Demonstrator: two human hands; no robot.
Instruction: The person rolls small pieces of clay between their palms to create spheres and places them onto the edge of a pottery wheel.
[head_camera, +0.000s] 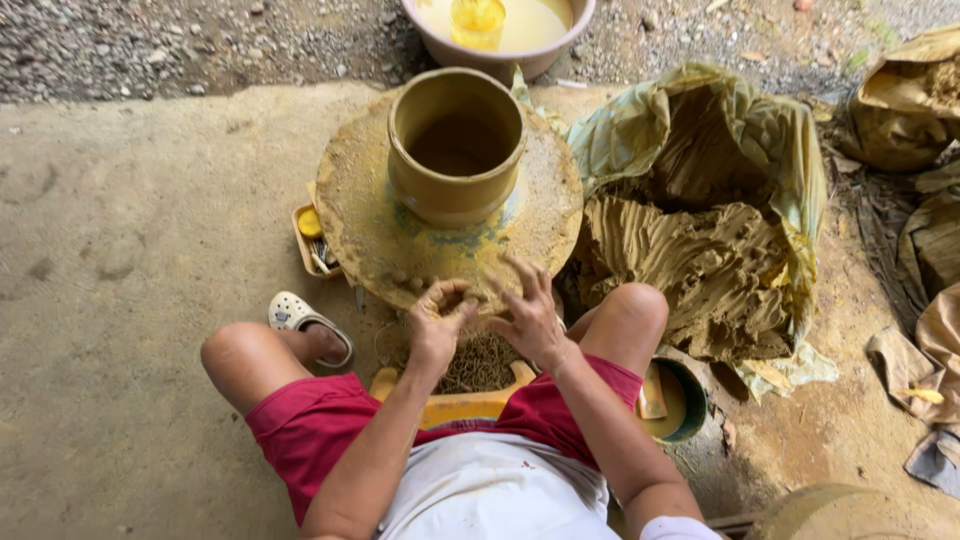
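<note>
Head view: empty clay pot (456, 145) on wheel (380, 240), slip-filled basin (497, 38) behind.

Our left hand (436, 322) & right hand (528, 315) sit at the near edge of the clay-caked wheel (372, 222), w/ open air just above that bare near rim. Straight ahead the tall clay pot (456, 145) blocks the wheel's middle, the basin of slip (500, 30) sits beyond it, and our knees close in both sides. Right is crowded by the clay heap in its plastic sheet (700, 230) & a small bowl (680, 400); left past the little tool tray (310, 240) & sandal (305, 320) we've got bare concrete floor (130, 250).
</note>
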